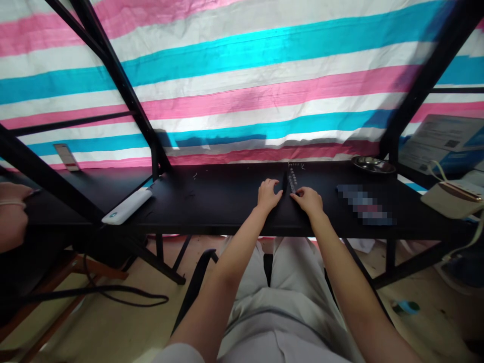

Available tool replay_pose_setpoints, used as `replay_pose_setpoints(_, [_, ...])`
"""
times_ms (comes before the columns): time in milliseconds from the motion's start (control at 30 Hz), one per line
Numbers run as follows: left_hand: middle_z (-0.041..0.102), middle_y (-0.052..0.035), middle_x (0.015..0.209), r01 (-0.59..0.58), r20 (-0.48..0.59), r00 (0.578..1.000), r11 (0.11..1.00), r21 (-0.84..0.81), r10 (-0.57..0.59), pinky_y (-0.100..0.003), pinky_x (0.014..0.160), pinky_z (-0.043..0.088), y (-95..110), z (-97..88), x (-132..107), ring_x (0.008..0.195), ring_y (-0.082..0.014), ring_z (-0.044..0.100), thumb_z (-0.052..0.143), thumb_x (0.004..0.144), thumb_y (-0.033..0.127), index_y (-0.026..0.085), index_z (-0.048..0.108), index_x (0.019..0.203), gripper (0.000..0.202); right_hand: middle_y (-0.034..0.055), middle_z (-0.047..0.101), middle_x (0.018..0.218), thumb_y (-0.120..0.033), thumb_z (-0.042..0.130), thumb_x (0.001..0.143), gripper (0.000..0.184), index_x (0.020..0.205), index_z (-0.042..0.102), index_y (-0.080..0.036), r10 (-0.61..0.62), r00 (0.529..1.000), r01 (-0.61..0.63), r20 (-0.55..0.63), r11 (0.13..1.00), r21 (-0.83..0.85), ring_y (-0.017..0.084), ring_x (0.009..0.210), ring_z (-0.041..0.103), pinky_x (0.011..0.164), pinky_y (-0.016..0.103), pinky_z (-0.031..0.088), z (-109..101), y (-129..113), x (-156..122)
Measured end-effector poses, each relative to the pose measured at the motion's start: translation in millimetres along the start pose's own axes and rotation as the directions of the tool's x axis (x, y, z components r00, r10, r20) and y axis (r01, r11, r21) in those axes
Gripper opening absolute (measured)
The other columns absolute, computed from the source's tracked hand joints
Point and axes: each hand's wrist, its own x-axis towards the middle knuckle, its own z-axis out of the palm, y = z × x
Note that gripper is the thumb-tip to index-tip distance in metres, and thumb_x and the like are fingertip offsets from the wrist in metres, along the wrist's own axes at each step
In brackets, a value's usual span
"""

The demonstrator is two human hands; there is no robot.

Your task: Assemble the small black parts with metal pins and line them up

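My left hand (268, 194) rests on the black table (212, 196), its fingers curled down beside a narrow dark strip (292, 180) studded with small shiny pieces. My right hand (310, 200) lies just right of that strip, fingertips pinched at its near end. What the fingers hold, if anything, is too small to make out. The strip runs away from me toward the striped tarp. Both forearms reach forward over my lap in light trousers.
A white oblong device (127, 205) lies at the table's left. A metal dish (372, 164) sits at the back right, a blurred flat item (365, 204) near it. Black frame bars (124, 85) cross overhead. Another person's hand (13, 212) is at the far left.
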Motion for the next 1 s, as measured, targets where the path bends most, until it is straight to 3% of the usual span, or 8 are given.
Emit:
replay_pose_setpoints(200, [0.060, -0.0043, 0.093, -0.079, -0.056, 0.995, 0.997, -0.021, 0.078, -0.030, 0.081, 0.045, -3.5, 1.7, 1.1, 0.088, -0.0171, 0.052, 0.058, 0.076, 0.016, 0.017, 0.060, 0.093, 0.018, 0.0042, 0.066, 0.088, -0.046, 0.056, 0.077, 0.030, 0.091, 0.066, -0.021, -0.010, 1.000, 0.010, -0.002, 1.000, 0.003, 0.020, 0.083, 0.059, 0.069, 0.029, 0.039, 1.2, 2.1, 0.6])
replay_pose_setpoints(433, [0.060, -0.0035, 0.089, -0.121, -0.003, 0.993, 0.992, -0.034, 0.121, -0.031, 0.083, 0.044, -2.2, 1.5, 0.2, 0.086, -0.0162, 0.052, 0.056, 0.077, 0.016, 0.018, 0.062, 0.086, 0.011, 0.0037, 0.066, 0.086, -0.045, 0.055, 0.077, 0.029, 0.090, 0.066, -0.022, -0.010, 1.000, 0.010, 0.003, 1.000, 0.001, 0.019, 0.082, 0.059, 0.068, 0.028, 0.039, 0.3, 1.4, 0.2])
replay_pose_setpoints(800, [0.056, -0.0039, 0.107, -0.220, 0.121, 0.970, 0.973, 0.066, 0.211, -0.031, 0.088, 0.043, 0.9, 0.5, -3.3, 0.095, -0.0173, 0.049, 0.050, 0.082, 0.023, 0.025, 0.056, 0.120, 0.039, 0.0044, 0.067, 0.087, -0.043, 0.054, 0.078, 0.028, 0.092, 0.065, -0.021, -0.033, 0.999, 0.034, 0.006, 0.999, -0.013, 0.020, 0.083, 0.060, 0.068, 0.029, 0.039, 0.0, 0.4, 0.2])
replay_pose_setpoints(1000, [0.055, -0.0057, 0.110, -0.237, 0.157, 0.964, 0.960, 0.149, 0.213, -0.033, 0.086, 0.043, 2.5, 0.8, -4.3, 0.097, -0.0195, 0.048, 0.048, 0.084, 0.022, 0.024, 0.056, 0.121, 0.039, 0.0052, 0.066, 0.090, -0.044, 0.052, 0.080, 0.029, 0.093, 0.065, -0.021, -0.047, 0.999, 0.047, 0.005, 0.998, -0.033, 0.021, 0.085, 0.059, 0.069, 0.029, 0.039, 1.1, 0.5, 0.6])
